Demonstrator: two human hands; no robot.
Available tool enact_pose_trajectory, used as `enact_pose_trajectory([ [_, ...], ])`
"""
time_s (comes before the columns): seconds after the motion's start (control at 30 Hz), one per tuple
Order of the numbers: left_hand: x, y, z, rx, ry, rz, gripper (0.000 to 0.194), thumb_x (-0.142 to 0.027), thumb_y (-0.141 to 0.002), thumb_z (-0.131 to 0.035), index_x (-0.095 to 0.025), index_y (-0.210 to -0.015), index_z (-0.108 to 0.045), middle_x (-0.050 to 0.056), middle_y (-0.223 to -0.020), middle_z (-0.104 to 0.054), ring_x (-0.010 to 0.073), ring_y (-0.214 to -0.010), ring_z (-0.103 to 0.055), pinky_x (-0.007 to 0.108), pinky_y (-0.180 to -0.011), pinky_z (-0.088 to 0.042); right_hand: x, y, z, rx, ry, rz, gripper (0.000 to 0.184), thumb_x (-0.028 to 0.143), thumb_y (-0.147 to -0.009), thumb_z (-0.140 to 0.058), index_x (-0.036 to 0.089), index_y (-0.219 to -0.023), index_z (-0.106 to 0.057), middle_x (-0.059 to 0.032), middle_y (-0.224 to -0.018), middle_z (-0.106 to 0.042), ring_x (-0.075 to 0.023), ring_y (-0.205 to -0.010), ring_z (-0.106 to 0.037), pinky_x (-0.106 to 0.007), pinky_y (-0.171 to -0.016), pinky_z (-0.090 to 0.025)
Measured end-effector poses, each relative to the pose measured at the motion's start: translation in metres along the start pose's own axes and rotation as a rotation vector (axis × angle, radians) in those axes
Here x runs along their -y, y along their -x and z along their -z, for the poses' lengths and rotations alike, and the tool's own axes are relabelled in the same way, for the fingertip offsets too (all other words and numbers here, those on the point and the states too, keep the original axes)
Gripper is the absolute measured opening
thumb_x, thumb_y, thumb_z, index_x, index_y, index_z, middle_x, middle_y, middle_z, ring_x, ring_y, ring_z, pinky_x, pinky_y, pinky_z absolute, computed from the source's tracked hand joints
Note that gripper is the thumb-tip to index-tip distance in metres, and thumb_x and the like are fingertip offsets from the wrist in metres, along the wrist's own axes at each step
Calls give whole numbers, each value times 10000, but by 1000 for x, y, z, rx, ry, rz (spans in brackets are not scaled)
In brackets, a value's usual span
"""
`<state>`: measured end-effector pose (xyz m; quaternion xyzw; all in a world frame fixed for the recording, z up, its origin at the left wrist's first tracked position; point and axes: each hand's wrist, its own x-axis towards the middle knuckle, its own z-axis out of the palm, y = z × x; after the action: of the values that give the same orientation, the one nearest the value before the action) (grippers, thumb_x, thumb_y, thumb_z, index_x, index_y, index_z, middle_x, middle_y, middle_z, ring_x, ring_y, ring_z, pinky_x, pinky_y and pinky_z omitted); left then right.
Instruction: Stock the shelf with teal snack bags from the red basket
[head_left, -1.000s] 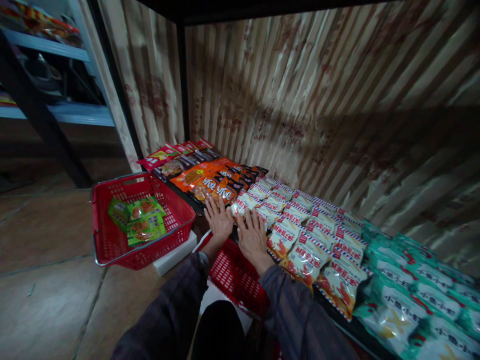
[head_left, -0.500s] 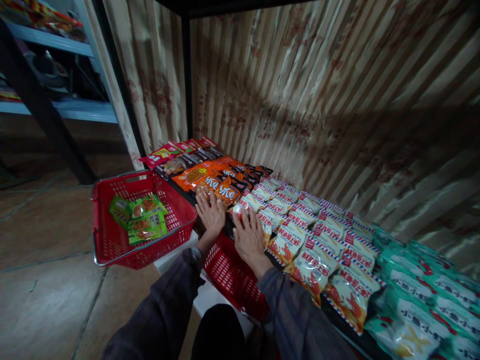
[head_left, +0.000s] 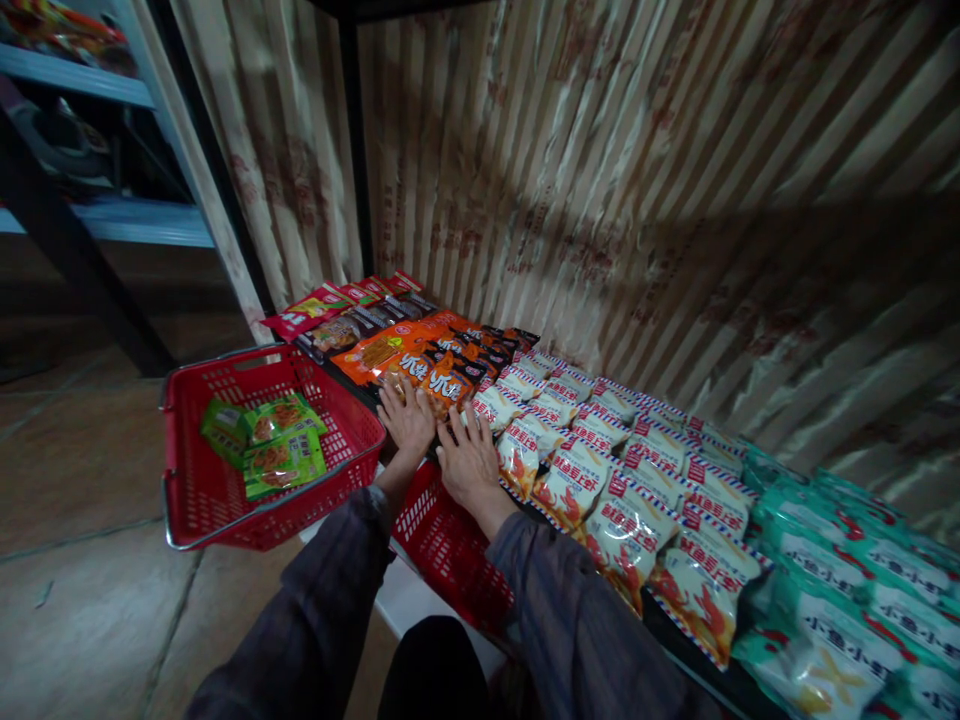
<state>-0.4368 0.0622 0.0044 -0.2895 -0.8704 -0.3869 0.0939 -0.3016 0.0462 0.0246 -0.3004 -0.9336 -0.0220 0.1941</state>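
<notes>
My left hand (head_left: 407, 415) lies with fingers spread at the front edge of the orange and black snack bags (head_left: 439, 372), its fingertips on the nearest ones. Beside it my right hand (head_left: 469, 455) is also spread, its fingertips at the front of the same bags, where they border the white snack bags (head_left: 574, 480). Neither hand grips anything. The orange and black bags stand in close rows on the low black shelf. Farther left come dark bags (head_left: 352, 328) and red bags (head_left: 307, 308).
A red basket (head_left: 176, 440) with several green snack packets (head_left: 281, 455) stands on the left. Another red basket (head_left: 450, 545) sits below my forearms. Teal bags (head_left: 840, 610) fill the right end. Behind stands a corrugated sheet wall (head_left: 480, 190); a black post (head_left: 356, 150) rises at its left.
My right hand has moved left, from the white bags toward the orange and black ones, closer to my left hand. The view has shifted slightly. Both hands stay spread.
</notes>
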Motion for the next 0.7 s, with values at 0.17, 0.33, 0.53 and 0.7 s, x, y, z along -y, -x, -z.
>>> enact_pose_trajectory([
  [0.17, 1, -1, -1, -5, -5, -13, 533, -356, -972, -318, -141, -1449, -420, 189, -1545, -315, 325, -1451, -251, 543, -1155, -218, 0, 1, -2, -4, -7, -15, 447, 300, -930, -480, 166, -1353, -536, -122, -1555, -344, -270, -1485, -162, -504, -1188, -114],
  [0.33, 0, 6, 2, -69, 7, -72, 542, -357, -972, -314, -131, -1455, -409, 182, -1571, -261, 317, -1475, -174, 525, -1169, -197, 1, 5, 4, -37, -22, -42, 480, 288, -924, -494, 153, -1385, -501, -142, -1583, -269, -292, -1492, -124, -503, -1190, -106],
  [0.53, -3, 11, 1, -46, 8, -164, 537, -355, -971, -299, -134, -1442, -431, 167, -1568, -278, 299, -1474, -189, 522, -1178, -182, 0, 10, 11, -31, -31, -126, 521, 287, -914, -519, 142, -1411, -466, -162, -1581, -267, -320, -1485, -136, -523, -1177, -139],
  [0.7, -5, 13, 6, -46, 26, -184, 556, -346, -961, -331, -96, -1452, -401, 194, -1586, -206, 314, -1486, -125, 525, -1180, -169, -3, 7, 12, -56, -65, -108, 506, 298, -918, -515, 172, -1407, -474, -147, -1576, -287, -309, -1484, -144, -518, -1172, -163],
])
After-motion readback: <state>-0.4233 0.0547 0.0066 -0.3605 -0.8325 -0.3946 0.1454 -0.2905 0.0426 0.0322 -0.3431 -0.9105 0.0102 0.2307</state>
